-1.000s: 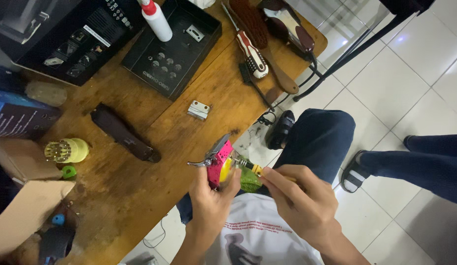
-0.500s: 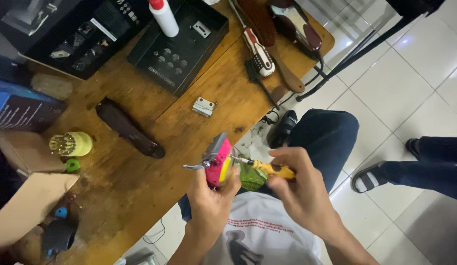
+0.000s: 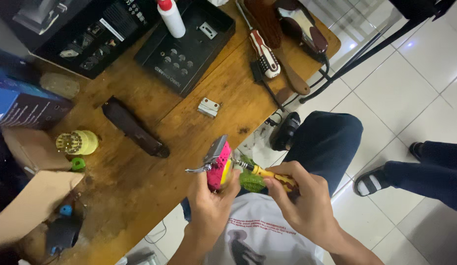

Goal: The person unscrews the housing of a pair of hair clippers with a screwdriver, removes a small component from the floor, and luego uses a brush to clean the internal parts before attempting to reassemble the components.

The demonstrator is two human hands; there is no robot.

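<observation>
Pink and yellow hair clipper (image 3: 219,166) with a silver blade and lever sat in the left hand (image 3: 211,198), held up just past the near edge of the big brown wooden bench (image 3: 154,196). The left hand was closed around the lower end of the clipper. The right hand (image 3: 299,201) was closed around the yellow handle of a small screwdriver (image 3: 267,172), and its metal tip touched the side of the clipper. A green bit showed just under the screwdriver, but I could not tell what it was.

On the bench, from big to small: a flat black box (image 3: 186,46) lay near the far side, with a white bottle with a red cap (image 3: 170,18) standing at its far edge. A shiny dark red hair clipper (image 3: 299,24) lay at the far right corner, close to a brown wooden brush (image 3: 282,54). A long dark brown clipper cover (image 3: 134,127) lay in the middle left. A red and white screwdriver (image 3: 262,49) lay beside the brush. A round yellow holder full of small bits (image 3: 77,142) sat at the left. A small silver metal blade piece (image 3: 208,107) lay alone in the middle, well apart from the hands.
</observation>
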